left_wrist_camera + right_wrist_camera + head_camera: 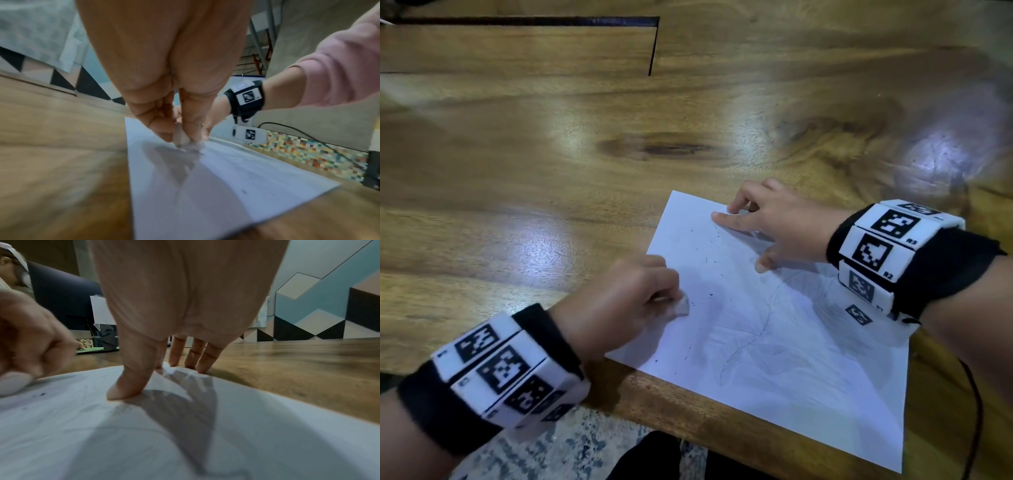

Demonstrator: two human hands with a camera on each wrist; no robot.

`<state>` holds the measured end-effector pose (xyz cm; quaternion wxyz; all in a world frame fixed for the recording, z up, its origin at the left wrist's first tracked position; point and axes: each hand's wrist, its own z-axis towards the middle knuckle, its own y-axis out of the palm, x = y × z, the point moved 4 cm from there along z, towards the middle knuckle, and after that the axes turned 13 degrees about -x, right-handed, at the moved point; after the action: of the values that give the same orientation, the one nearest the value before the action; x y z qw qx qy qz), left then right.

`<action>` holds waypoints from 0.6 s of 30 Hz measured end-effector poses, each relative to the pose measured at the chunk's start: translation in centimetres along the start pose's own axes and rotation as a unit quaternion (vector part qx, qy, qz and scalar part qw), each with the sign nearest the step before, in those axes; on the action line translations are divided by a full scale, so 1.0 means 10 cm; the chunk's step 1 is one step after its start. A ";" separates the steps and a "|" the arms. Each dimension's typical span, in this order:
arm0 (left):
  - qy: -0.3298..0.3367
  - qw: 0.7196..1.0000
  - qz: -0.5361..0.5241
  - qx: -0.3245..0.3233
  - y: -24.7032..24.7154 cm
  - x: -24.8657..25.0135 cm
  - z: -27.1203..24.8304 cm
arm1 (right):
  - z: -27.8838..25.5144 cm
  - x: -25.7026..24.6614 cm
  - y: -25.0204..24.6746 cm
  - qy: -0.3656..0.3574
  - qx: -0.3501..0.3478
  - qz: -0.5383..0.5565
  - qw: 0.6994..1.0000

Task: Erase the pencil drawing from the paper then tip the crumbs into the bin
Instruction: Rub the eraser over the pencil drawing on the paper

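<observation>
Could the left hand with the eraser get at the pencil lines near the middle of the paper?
Probably yes. The left hand holds the eraser on the paper, nothing lies between it and the pencil lines, and the right hand presses farther up.

A wooden table (551,144) with a dark knot in its grain carried a white sheet of paper (808,383), which lay flat and askew near the front edge, under both hands. Small dark crumbs (709,294) were scattered on the sheet just beside the left hand (619,305), and faint pencil lines (763,329) showed below the right hand (784,222).
</observation>
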<state>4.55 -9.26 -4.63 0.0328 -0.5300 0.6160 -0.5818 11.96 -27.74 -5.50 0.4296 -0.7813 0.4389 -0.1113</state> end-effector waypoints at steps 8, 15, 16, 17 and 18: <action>-0.046 0.998 -0.021 0.037 0.11 0.02 -0.14 | -0.08 0.05 -0.01 0.004 0.017 0.084 0.996; -0.095 0.994 0.021 -0.048 -0.05 0.07 0.05 | -0.24 0.19 0.07 0.005 0.025 0.100 0.995; -0.100 0.993 0.023 -0.057 -0.12 0.10 0.13 | -0.24 0.18 0.07 0.004 0.027 0.097 0.995; -0.104 0.993 0.014 -0.047 -0.21 0.11 0.23 | -0.25 0.17 0.07 0.003 0.033 0.094 0.995; -0.110 0.994 -0.002 -0.025 -0.30 0.12 0.34 | -0.24 0.16 0.06 0.003 0.040 0.090 0.995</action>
<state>8.14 -11.74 -2.74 0.0859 -0.5930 0.6221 -0.5040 11.18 -30.52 -4.85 0.4674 -0.7204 0.5042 -0.0917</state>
